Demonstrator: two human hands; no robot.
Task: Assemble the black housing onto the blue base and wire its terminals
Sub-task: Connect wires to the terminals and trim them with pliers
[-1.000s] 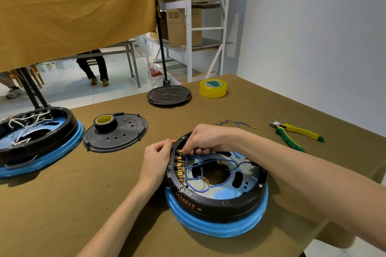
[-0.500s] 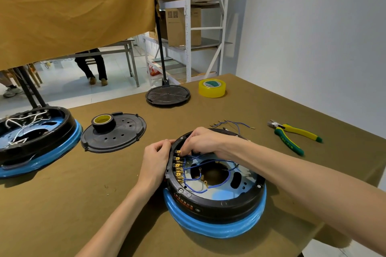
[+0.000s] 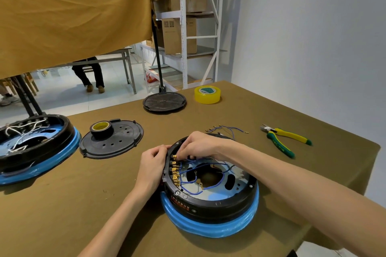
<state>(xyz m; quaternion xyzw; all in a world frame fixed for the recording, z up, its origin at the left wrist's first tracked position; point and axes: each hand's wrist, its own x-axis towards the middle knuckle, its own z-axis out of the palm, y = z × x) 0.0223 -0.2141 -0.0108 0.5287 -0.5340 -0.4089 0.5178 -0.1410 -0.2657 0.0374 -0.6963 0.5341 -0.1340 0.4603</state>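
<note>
Seating a lead on the top brass terminal

My left hand braces the round black plastic housing; my right hand pinches the blue wire: push straight.

Bare olive tablecloth lies open at 9 o'clock of the round black housing; loose blue wires at 12, green-and-yellow pliers at 2.

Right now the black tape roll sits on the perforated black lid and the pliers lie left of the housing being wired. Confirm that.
One detail is wrong. The head view shows the pliers lying to the right of the black housing, not left. The black tape roll does sit on the perforated black lid.
</note>
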